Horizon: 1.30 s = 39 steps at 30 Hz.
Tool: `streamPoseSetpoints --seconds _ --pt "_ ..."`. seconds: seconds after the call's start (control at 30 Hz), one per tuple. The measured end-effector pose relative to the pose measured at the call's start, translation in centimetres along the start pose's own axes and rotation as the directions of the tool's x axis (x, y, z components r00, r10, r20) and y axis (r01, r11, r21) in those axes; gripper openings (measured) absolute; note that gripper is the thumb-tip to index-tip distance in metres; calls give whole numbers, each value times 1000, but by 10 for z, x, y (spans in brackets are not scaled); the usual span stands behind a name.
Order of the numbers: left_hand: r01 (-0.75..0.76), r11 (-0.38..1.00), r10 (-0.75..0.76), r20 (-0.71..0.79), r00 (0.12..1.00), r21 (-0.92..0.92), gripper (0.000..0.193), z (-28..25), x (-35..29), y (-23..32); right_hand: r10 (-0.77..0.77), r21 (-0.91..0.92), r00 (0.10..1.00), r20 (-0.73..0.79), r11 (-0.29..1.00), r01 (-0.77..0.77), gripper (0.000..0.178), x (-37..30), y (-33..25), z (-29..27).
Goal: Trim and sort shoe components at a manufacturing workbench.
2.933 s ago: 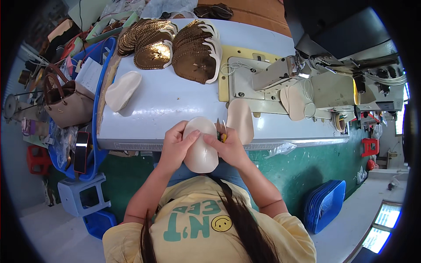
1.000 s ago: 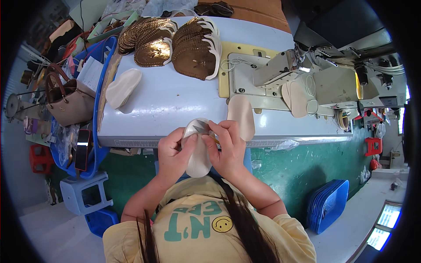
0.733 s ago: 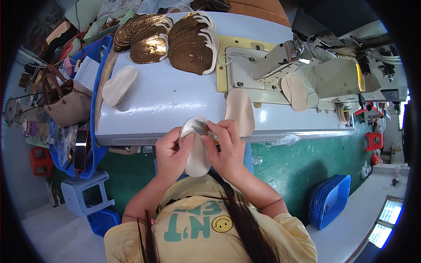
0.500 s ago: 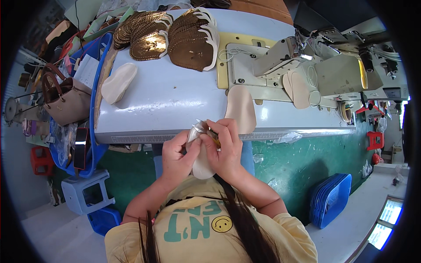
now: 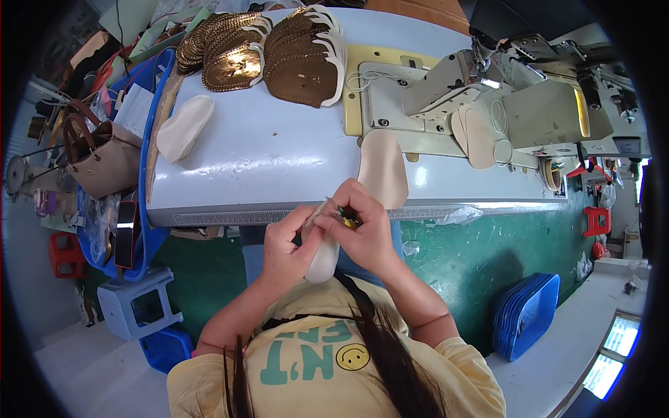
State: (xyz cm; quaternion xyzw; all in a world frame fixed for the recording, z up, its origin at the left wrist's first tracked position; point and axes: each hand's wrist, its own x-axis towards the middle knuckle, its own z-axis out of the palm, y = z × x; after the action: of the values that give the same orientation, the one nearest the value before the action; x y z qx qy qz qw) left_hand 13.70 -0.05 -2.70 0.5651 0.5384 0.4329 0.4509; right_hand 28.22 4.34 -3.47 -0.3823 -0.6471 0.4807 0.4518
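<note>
In front of my body, just off the table's near edge, I hold a cream insole-shaped piece point(image 5: 323, 262) with its rounded end hanging down. My left hand point(image 5: 288, 240) is closed round its left side, the thumb pressed near the top. Pinched against the upper end, my right hand point(image 5: 366, 226) also grips a small tool with yellow and green parts point(image 5: 348, 217); fingers hide most of it and its kind is unclear. A beige insole point(image 5: 382, 169) lies at the table edge just beyond my right hand. More cream insole-shaped pieces point(image 5: 185, 129) are piled at the table's left.
Bronze metallic shoe uppers point(image 5: 301, 73) with white edges are stacked at the back. A sewing machine point(image 5: 442, 87) stands right of them, two beige insoles point(image 5: 474, 139) on its bed. A blue bin with a handbag point(image 5: 108, 157) is left; blue baskets point(image 5: 526, 317) stand on the floor right.
My right hand has risen slightly and turned, with its knuckles higher over the piece. The piece's pale upper end is now more covered by my fingers.
</note>
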Motion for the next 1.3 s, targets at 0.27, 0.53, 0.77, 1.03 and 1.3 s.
streamPoseSetpoints --seconds 0.27,0.53,0.77,1.03,1.3 --pt "493 609 -255 435 863 -621 19 -27 16 -19 -496 -356 853 160 778 519 36 -3 1 0" --pt "468 762 -304 390 869 -448 18 -18 26 -23 -615 -317 778 125 718 619 42 -5 20 3" --pt "244 964 -249 -39 968 -106 17 -77 89 -53 -452 -27 790 415 861 507 38 -39 -2 9" --pt "-33 922 125 -217 968 385 21 -111 118 -54 18 -125 716 698 987 97 26 -58 1 7" --pt "-45 458 384 -152 911 888 39 -189 120 -49 20 -273 927 374 958 90 30 -47 13 10"
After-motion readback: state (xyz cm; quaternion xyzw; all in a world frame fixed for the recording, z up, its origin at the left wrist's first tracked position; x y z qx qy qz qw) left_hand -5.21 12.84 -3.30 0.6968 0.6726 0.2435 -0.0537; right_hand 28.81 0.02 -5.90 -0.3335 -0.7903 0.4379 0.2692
